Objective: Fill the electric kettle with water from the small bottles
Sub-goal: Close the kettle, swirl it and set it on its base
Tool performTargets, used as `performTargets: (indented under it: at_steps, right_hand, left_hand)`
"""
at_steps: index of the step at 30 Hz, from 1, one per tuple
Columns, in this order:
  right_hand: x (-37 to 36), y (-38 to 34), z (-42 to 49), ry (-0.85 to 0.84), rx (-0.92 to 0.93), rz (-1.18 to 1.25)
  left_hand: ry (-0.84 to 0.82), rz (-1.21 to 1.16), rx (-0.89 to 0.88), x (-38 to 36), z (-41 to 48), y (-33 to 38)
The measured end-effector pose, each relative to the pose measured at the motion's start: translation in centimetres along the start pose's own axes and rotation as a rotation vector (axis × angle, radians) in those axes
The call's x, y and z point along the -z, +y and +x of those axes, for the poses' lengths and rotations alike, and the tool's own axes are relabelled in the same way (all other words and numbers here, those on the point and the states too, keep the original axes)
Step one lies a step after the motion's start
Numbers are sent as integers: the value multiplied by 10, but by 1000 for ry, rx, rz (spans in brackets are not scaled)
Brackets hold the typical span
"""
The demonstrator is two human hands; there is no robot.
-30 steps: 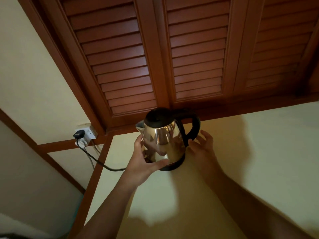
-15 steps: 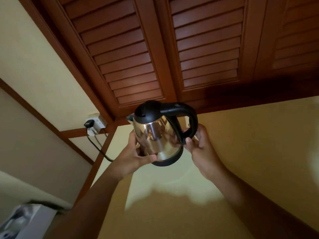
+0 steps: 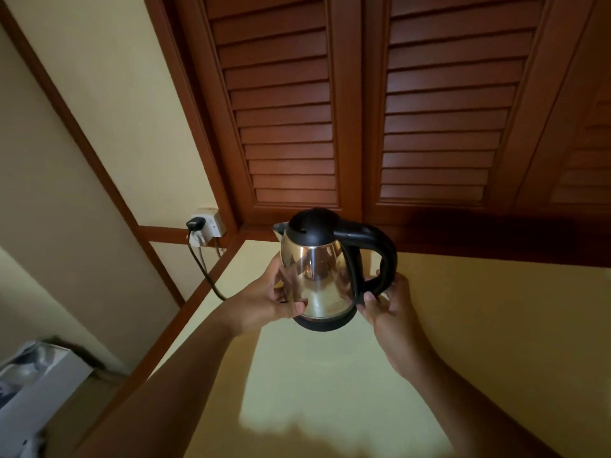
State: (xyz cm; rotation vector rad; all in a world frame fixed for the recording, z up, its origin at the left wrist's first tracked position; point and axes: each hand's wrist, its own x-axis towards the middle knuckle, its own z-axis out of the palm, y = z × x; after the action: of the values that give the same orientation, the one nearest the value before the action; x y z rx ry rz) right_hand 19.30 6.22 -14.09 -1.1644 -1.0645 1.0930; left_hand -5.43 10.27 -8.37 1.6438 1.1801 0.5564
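Observation:
A shiny steel electric kettle point(image 3: 314, 285) with a black lid, black handle and black base is held in the air above the pale yellow countertop point(image 3: 330, 375). Its lid is closed and its spout points left. My left hand point(image 3: 264, 302) grips the steel body from the left side. My right hand point(image 3: 385, 309) holds the lower part of the black handle on the right. No small bottles are in view.
A wall socket point(image 3: 206, 226) with a black plug and cable point(image 3: 206, 272) sits at the counter's back left corner. Brown louvred doors point(image 3: 363, 127) rise behind the counter. A white box point(image 3: 36, 388) lies low at the left edge.
My right hand has closed on the kettle's handle. Both hands have lifted the kettle off the counter and drawn it closer to me.

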Motion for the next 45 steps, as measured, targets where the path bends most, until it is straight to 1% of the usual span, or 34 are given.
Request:
performTargets:
  at_steps: [3,7,11,15,19,24,28,30,33,36,39,43,45]
  right_hand:
    - [-2,-6,-1,18,10,6]
    - [-8,-11,-4,49,-12,158]
    - [-16,-11,-12,104,-44,141]
    - [-31,-7,-26,161,-60,69]
    - [-45,-3,-31,237,-76,32]
    - [-50,-12,-32,244,-81,-70]
    - [-42,-17,-31,247,-95,-197]
    - [-37,-18,-33,260,-62,-248]
    - [-30,-23,-35,314,-35,-238]
    - [-25,-25,-33,312,-25,-215]
    - [-26,-24,-32,304,-38,-195]
    - [-27,-27,-27,287,-49,-171]
    - [-25,-28,-23,294,-56,-206]
  left_hand:
    - [8,-10,-24,1,0,-7]
    - [7,10,-78,-1,-1,-15]
    - [-39,100,-82,8,1,-18]
    - [14,108,-56,12,1,-22]
    - [44,182,-59,10,2,-23]
    - [57,278,-105,9,5,-29]
    - [43,275,-139,10,7,-31]
    - [83,270,-155,7,6,-33]
    - [195,192,-168,-3,4,-38]
    - [259,105,-182,-12,-1,-43]
    - [275,149,-176,-19,-3,-44]
    - [290,132,-149,-22,-1,-43]
    - [293,110,-136,-23,-2,-42]
